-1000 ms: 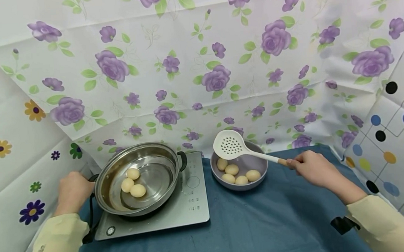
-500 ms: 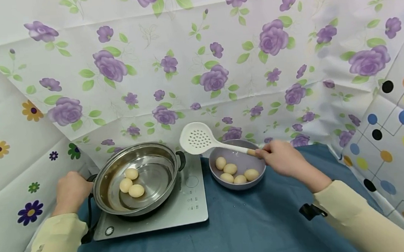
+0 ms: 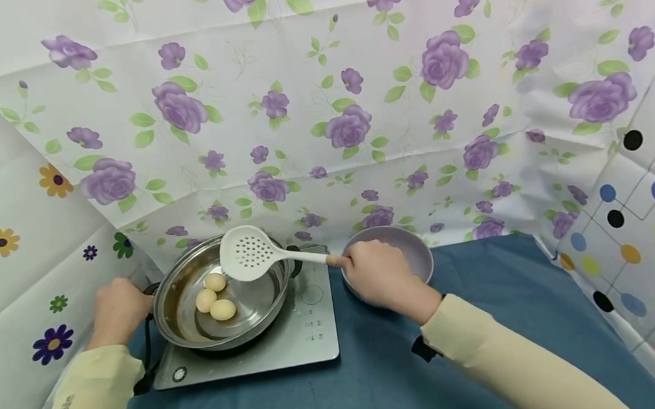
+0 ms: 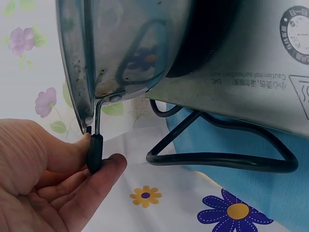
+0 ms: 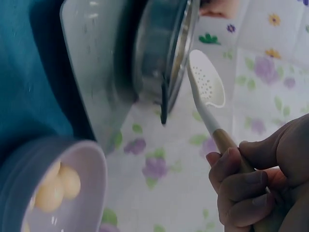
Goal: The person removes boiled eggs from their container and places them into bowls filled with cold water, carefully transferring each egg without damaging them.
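My left hand (image 3: 118, 308) grips the black side handle (image 4: 95, 152) of a steel pan (image 3: 256, 334), thumb on one face and fingers on the other. Three pale eggs (image 3: 206, 300) lie in the pan's left half. In my right hand (image 3: 385, 275) is a white slotted skimmer (image 3: 247, 253), its wooden handle (image 5: 224, 140) wrapped by the fingers. The skimmer's head carries nothing and overlaps the pan's far right part in the head view. Beneath my right hand stands a grey-purple bowl (image 3: 417, 249); its eggs (image 5: 50, 193) show in the right wrist view but are mostly hidden from the head.
The pan sits on a silver induction cooktop (image 3: 318, 330) with a black cord (image 4: 227, 162) at its left. A blue cloth (image 3: 366, 377) covers the table. Flowered sheets (image 3: 299, 106) hang close behind and at the left; a dotted sheet (image 3: 644, 222) hangs at the right.
My right hand has swung left with the skimmer, from the bowl's right side to over the bowl, bringing the skimmer's head over the pan. The left hand keeps its grip.
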A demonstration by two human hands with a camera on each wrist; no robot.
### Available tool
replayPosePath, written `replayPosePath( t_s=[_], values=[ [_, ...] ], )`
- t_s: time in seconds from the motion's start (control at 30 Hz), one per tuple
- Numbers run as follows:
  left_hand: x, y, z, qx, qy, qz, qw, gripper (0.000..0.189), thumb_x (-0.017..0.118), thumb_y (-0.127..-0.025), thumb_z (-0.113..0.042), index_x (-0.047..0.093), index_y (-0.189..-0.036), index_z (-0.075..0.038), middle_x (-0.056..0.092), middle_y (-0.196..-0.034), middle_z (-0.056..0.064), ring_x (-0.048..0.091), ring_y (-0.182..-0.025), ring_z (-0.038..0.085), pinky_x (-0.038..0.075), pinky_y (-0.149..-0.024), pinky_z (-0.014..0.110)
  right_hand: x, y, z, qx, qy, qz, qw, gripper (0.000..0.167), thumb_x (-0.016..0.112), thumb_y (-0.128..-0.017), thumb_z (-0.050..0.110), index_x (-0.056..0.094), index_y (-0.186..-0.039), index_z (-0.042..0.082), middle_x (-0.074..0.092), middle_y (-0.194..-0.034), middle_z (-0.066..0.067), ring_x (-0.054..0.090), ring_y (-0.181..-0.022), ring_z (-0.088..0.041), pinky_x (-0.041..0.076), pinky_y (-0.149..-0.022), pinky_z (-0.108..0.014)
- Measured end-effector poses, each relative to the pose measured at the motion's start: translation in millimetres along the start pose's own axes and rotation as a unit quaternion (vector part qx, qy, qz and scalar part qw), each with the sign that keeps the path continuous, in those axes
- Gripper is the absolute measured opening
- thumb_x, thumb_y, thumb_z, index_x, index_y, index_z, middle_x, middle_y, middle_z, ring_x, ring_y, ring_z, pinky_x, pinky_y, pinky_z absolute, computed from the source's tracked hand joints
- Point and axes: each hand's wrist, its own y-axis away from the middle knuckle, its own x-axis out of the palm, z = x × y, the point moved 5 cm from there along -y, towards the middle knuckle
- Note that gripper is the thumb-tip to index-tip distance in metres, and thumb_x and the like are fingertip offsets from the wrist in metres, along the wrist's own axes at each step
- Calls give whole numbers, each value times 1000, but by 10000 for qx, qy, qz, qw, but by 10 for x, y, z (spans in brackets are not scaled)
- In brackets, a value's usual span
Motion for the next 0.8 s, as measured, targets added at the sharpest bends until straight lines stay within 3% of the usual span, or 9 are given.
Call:
replayPosePath(
  t_s=[0.27,0.57,0.7,0.8],
  values=[
    [-5,-8,-49,196,68,-62,9998,41,67,-78,-30,51,-50,-6,52,-47,7,47,-48,23,36,-44,32,225,-32,206,-369,747,-189,9963,34,48,-96,36,60,-72,16,41,-49,0,35,-37,-15,24,-32,-27],
    [-10,-44,-73,204,-43,-95,9997,41,68,-77,-30,53,-49,-5,54,-48,8,49,-49,24,37,-44,32,298,-27,239,-175,1177,-100,9928,29,49,-95,34,62,-75,16,44,-51,-1,39,-39,-16,27,-33,-27],
    [-9,-52,-101,177,-28,-13,9998,42,68,-78,-31,49,-48,-8,53,-47,7,49,-48,23,37,-44,32,337,-32,242,-8,1151,-37,9933,28,51,-94,36,62,-75,19,44,-52,-1,33,-39,-16,20,-33,-29],
    [-11,-55,-108,168,6,23,9999,41,68,-78,-30,47,-49,-9,51,-46,5,48,-48,22,36,-44,32,359,-43,280,-170,1253,-30,9920,24,53,-92,35,64,-77,19,45,-52,-1,32,-40,-15,20,-34,-29]
  ],
)
